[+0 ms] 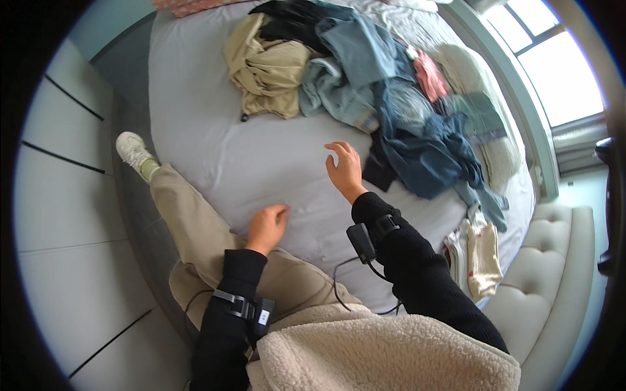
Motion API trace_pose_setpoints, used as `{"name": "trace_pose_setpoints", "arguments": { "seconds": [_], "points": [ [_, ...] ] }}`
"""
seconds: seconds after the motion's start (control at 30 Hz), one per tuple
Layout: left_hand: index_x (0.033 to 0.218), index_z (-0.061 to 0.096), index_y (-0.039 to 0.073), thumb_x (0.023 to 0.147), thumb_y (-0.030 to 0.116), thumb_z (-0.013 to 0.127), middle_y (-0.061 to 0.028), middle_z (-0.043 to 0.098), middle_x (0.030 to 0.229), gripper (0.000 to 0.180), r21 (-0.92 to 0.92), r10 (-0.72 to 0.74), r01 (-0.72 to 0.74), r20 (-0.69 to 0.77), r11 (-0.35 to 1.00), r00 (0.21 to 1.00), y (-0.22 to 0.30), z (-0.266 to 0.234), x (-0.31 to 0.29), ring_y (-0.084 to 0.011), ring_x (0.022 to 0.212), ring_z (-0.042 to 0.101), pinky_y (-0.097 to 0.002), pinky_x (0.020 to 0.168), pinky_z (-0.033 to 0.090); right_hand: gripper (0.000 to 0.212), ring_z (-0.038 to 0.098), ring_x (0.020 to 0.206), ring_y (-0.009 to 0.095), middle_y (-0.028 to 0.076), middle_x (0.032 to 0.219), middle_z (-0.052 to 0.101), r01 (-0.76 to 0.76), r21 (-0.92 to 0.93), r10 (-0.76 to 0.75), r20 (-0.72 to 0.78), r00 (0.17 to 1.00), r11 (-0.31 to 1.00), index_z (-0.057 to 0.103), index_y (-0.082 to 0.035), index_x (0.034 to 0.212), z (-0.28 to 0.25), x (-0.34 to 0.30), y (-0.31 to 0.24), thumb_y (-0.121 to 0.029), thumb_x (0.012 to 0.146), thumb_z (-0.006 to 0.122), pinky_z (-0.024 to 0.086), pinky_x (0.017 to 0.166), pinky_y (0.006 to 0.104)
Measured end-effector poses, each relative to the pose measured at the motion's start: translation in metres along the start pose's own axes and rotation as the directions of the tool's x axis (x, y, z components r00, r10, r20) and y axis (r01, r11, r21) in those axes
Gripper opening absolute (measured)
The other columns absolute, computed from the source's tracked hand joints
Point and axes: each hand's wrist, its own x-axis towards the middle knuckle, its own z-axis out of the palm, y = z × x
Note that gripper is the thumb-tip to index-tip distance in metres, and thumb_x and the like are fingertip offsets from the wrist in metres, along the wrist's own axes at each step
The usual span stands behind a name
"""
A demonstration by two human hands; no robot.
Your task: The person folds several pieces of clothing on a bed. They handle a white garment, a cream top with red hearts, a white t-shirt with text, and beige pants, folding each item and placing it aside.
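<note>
The clothes pile (365, 85) lies on the pale bed sheet (195, 117), ahead of both hands. The right hand (343, 168) is the nearer one: it is just in front of the pile, on the person's side of it, and some bare sheet shows between. Its thumb and fingers are apart and curved, and nothing is seen between them. Whether this hand touches the sheet or hangs above it, I cannot tell.

The left hand (267, 228) is farther from the pile, closer to the body and more to the left. Its fingers are bent and close together, with the back of the hand upward; I cannot tell if they are fully closed or hold something.

At the left part of the pile is a khaki garment (277, 72), crumpled. In the middle of the pile lies light blue denim (355, 49). The near right part is a dark blue garment (424, 159), and a black cloth (379, 168) at the pile's near edge is the piece closest to the right hand. A pink cloth (430, 77) is on the pile's right side. Nearer to the body than the pile, and to its right, there is a folded cream cloth (484, 260).
</note>
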Motion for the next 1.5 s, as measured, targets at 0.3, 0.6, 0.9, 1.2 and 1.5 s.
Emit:
{"name": "trace_pose_setpoints", "arguments": {
  "seconds": [0.3,0.6,0.9,1.2,1.5],
  "points": [
    [0.108,0.066,-0.002,0.095,0.018,0.056,-0.0069,0.070,0.096,0.025,-0.723,-0.256,0.405,0.315,0.559,0.914,0.004,0.009,0.023,-0.0096,0.082,0.062,-0.0238,0.077,0.050,0.043,0.051,0.117,0.034,0.013,0.123,0.057,0.104,-0.194,-0.049,0.268,0.962,0.976,0.058,-0.008,0.121,0.049,0.120,-0.029,-0.019,0.081,0.067,0.042,0.098,0.0424],
    [0.106,0.067,0.004,0.098,0.022,0.052,-0.0031,0.068,0.099,0.025,-0.779,-0.311,0.512,0.417,0.361,0.854,0.029,-0.013,0.034,-0.0099,0.085,0.058,-0.0244,0.074,0.046,0.057,0.059,0.100,0.037,0.014,0.100,0.065,0.111,-0.255,0.002,0.406,0.914,0.961,0.050,-0.009,0.127,0.123,0.140,-0.025,-0.020,0.076,0.072,0.046,0.088,0.0427],
    [0.126,0.051,0.011,0.094,0.038,0.058,-0.0050,0.064,0.110,0.042,-0.897,-0.616,0.439,0.321,0.047,0.720,0.002,-0.015,0.046,-0.0140,0.092,0.059,-0.0297,0.075,0.047,0.009,0.065,0.069,0.034,0.014,0.072,0.066,-0.007,0.242,-0.121,0.509,0.852,0.970,0.068,-0.009,0.078,0.084,0.042,-0.054,-0.014,0.072,0.063,0.051,0.063,0.0410],
    [0.150,0.019,0.006,0.080,0.036,0.078,-0.0165,0.055,0.127,0.096,-0.849,-0.495,0.454,0.282,0.270,0.822,0.006,-0.035,0.025,-0.0234,0.108,0.059,-0.0361,0.087,0.050,0.012,0.051,0.062,0.008,0.000,0.070,0.060,-0.782,0.236,-0.155,0.972,0.178,0.577,0.064,0.000,0.077,-0.032,-0.119,-0.119,-0.009,0.077,0.056,0.040,0.057,0.0241],
    [0.094,0.071,0.000,0.079,0.013,0.069,-0.0081,0.072,0.081,0.020,-0.358,0.295,-0.092,0.569,0.929,0.768,-0.002,-0.017,-0.011,-0.0114,0.072,0.062,-0.0287,0.068,0.050,0.018,0.059,0.069,0.008,0.003,0.075,0.064,-0.634,0.494,-0.007,0.792,0.610,0.595,0.066,0.004,0.093,-0.067,-0.067,-0.137,-0.008,0.086,0.054,0.048,0.066,0.0227]
  ]
}}
